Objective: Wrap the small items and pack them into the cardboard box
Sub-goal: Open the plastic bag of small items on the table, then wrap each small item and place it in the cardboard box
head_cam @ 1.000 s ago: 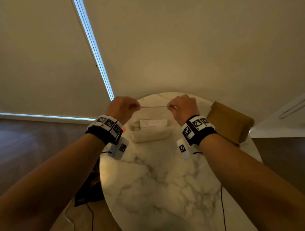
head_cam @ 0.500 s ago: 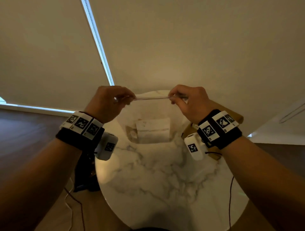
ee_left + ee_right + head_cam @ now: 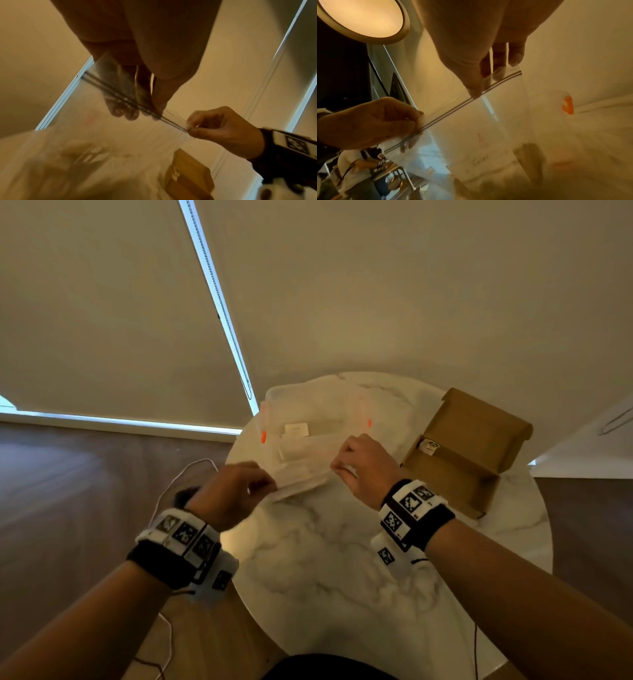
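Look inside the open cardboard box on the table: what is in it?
One small white item with a dark print lies at the far end of the cardboard box. The near wall hides part of the floor.

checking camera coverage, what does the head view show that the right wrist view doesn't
Only the head view shows the open cardboard box on the marble table, with a small item inside it.

Only the right wrist view shows the double zip line along the clear bag and a round lamp.

Both show the left hand and right hand pinching the bag's top edge.
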`<state>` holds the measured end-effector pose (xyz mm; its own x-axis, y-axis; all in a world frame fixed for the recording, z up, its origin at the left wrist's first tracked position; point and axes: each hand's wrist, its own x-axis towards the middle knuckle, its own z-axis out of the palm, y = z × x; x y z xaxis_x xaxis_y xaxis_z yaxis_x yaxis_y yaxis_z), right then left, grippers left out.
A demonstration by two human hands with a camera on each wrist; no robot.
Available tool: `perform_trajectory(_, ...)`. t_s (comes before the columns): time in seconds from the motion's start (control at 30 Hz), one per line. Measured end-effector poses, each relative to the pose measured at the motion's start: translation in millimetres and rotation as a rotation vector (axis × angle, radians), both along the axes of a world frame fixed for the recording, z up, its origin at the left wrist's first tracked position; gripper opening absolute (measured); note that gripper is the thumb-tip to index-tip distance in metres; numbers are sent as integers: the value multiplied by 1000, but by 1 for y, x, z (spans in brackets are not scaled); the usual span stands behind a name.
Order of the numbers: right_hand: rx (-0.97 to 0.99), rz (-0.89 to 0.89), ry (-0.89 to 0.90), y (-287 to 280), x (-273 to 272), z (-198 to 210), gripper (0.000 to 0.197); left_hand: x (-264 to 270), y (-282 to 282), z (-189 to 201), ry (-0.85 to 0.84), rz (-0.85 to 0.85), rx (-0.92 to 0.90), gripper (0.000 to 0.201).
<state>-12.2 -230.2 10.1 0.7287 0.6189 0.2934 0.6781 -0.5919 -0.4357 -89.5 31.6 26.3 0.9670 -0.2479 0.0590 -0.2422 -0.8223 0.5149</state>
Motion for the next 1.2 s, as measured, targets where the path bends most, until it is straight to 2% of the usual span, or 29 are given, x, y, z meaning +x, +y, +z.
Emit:
perform_trajectory(0.13, -45, 6, 36, -25, -35, -46, 6, -36, -39, -27, 356, -24, 10, 22)
perform_trajectory(0.2, -78, -13, 126, -41, -49, -68, 4, -38, -61, -46, 448, -57, 64, 24)
perform_trajectory(0.27, -77, -73, 250, -58, -60, -82, 5, -37, -76, -62, 465, -57, 106, 19)
perform_trajectory(0.4, -24, -287, 567, -74, -81, -92, 25, -33, -92, -79, 486, 69, 66, 11)
perform_trajectory(0.53, 150, -385, 1076, -51, -87, -94, 36, -35, -101, -83, 491, 128, 24, 12)
perform_trajectory(0.63, 235, -408, 1257, -31, -88, -94, 31, -37, -105, -83, 497, 156, 22, 14)
perform_trajectory(0.73, 316, -433, 1301, -19, -89, -95, 15, -37, -107, -82, 516, 181, 10, 16)
perform_trajectory(0.97, 307, -438, 1307, -19, -86, -92, 9, -35, -101, -83, 586, 282, -228, 17)
perform_trajectory(1.07, 238, -436, 1278, -19, -86, -93, 11, -34, -102, -83, 619, 400, -323, 15)
perform_trajectory(1.2, 59, -457, 1237, -29, -90, -101, 14, -27, -93, -82, 491, 503, -308, 14)
